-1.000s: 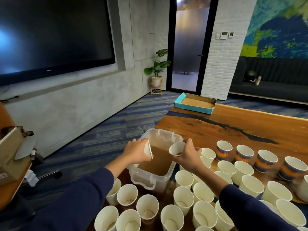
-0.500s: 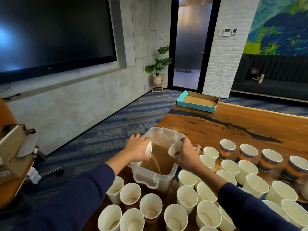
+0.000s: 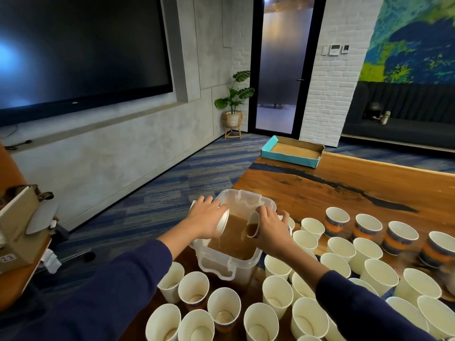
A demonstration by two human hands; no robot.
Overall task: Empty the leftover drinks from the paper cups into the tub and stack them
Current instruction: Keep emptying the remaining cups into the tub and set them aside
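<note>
Head view: left hand [image 3: 205, 221] grips a tipped paper cup [image 3: 222, 223] over the clear plastic tub [image 3: 267, 206], thin brown stream falling from its rim. Right hand [image 3: 269, 228] grips a second tipped cup [image 3: 252, 226], brown liquid pooled at its lip, also over the tub. Tub sits at the wooden table [image 3: 344, 183] edge, holding brown liquid. Many upright paper cups [image 3: 278, 295] crowd the table near and right of the tub. Teal cardboard tray [image 3: 290, 157] at the far end.

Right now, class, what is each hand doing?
Left hand: grips a paper cup tipped over the tub.
Right hand: grips another cup, pouring.
</note>
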